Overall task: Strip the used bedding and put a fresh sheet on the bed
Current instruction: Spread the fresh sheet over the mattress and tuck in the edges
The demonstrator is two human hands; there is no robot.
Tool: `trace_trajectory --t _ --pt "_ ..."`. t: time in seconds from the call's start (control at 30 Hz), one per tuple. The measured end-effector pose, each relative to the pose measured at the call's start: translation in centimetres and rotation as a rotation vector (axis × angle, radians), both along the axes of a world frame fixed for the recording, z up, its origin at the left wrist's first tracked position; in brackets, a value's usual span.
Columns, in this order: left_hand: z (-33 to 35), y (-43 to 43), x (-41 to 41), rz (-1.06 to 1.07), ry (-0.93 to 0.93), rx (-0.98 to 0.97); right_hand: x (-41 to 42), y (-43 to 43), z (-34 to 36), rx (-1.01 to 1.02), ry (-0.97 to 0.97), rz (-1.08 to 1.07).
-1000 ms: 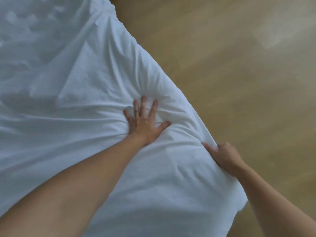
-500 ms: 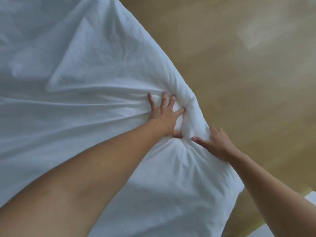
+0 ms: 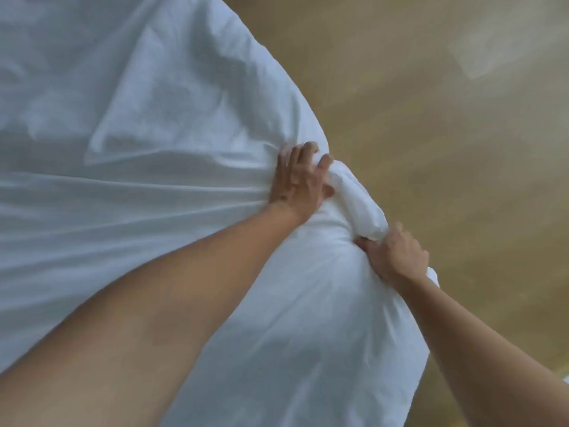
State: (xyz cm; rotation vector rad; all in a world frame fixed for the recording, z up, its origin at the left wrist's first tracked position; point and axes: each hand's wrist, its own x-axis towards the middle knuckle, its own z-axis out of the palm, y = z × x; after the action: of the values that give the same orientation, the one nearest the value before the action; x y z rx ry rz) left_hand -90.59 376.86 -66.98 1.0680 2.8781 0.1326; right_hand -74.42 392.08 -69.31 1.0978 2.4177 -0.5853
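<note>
1 camera on my head looks forward and down, close over my left hand (image 3: 297, 180) and right hand (image 3: 394, 257) on the sheet (image 3: 154, 211), floor (image 3: 431, 118) at right.

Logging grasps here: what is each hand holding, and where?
The white sheet: left hand grips the far end of a bunched roll at its edge, right hand the near end.
</note>
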Motion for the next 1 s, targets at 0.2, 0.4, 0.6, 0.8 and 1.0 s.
trace_trajectory --t 0.2,0.4,0.6,0.8,1.0 --pt "-2.1 -18.1 8.1 0.201 -0.108 -0.247 1.8 -15.6 2.5 0.045 0.458 0.483" --pt "-0.8 -36.8 10.5 0.616 -0.233 -0.423 5.0 -20.8 0.3 0.16 0.066 0.65" --pt "-0.5 -46.9 17.1 0.349 -0.293 -0.28 7.8 -39.6 2.3 0.068 0.123 0.718" --pt "1.9 -63.7 18.9 0.55 -0.462 -0.38 10.5 -48.4 2.2 0.185 0.022 0.597" --pt "4.9 -66.8 22.8 0.207 -0.599 -0.338 15.2 -63.2 5.8 -0.032 0.165 0.963"
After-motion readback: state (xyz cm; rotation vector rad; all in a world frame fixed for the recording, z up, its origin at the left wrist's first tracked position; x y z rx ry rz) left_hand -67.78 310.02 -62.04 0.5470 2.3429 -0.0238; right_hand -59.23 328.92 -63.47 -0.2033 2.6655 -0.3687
